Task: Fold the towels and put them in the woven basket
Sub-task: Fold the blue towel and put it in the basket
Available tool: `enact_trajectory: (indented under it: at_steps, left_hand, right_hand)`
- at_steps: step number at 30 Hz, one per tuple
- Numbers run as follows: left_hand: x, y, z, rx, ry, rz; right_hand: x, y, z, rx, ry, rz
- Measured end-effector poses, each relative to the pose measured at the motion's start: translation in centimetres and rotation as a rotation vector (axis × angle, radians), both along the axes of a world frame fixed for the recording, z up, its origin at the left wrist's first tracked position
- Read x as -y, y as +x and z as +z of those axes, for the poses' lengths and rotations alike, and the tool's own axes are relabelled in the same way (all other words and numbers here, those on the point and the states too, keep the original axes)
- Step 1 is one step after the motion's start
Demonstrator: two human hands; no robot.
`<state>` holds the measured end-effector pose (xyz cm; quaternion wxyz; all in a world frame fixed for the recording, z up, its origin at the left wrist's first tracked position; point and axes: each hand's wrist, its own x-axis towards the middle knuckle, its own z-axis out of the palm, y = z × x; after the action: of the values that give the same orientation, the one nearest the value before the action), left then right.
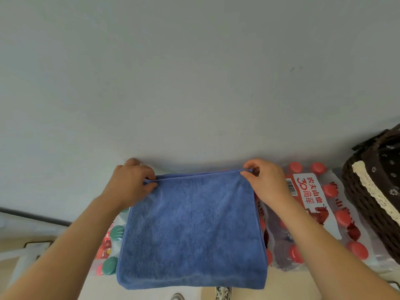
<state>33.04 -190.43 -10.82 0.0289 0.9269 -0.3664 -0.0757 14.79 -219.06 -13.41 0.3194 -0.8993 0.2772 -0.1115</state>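
Note:
A blue towel [192,230] hangs doubled over in front of me, its fold at the bottom and its two top edges together. My left hand [132,180] pinches the towel's upper left corner. My right hand [263,178] pinches the upper right corner. The towel is stretched flat between them. At the right edge stands the dark brown woven basket [365,204], with a dark flowered fabric lining and a cream lace trim; only its left part shows.
Shrink-wrapped packs of bottles with red caps [311,208] stand between the towel and the basket. More bottles with green caps [112,250] sit behind the towel's left side. A pale wall [194,72] fills the upper view. Shoes [223,293] show on the floor below.

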Motion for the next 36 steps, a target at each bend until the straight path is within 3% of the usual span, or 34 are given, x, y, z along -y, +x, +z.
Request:
enact_trajectory:
  at_steps: [3, 8, 13, 18, 24, 31, 36]
  left_hand:
    - [-0.3, -0.4, 0.1, -0.162, -0.19, 0.144]
    - [-0.9, -1.0, -0.7, -0.242, -0.292, 0.27]
    - [-1.5, -0.6, -0.8, -0.394, -0.475, 0.561]
    - [-2.3, -1.0, -1.0, -0.524, -0.801, 0.842]
    - [-2.2, -1.3, -1.4, -0.343, -0.878, 0.908]
    - [-1.1, -1.8, -2.2, -0.211, -0.785, 0.895]
    - [-0.8, -1.6, -2.2, -0.183, -0.819, 0.936]
  right_hand:
    - [-0.3, 0.3, -0.3, -0.012, 0.017, 0.003]
    - [-0.2, 0.6, -0.9, -0.036, -0.057, 0.032]
    - [-0.6, 0.7, -0.8, 0.023, -0.372, 0.057]
    - [-0.3, 0.9, -1.2, 0.121, -0.431, 0.072]
    - [0.3, 2.1, -1.7, 0.261, -0.623, 0.157]
    - [-2.3, 1.3, 0.0, 0.214, -0.546, 0.136]
    - [-6.0, -0.1, 0.3, -0.031, -0.63, 0.279]
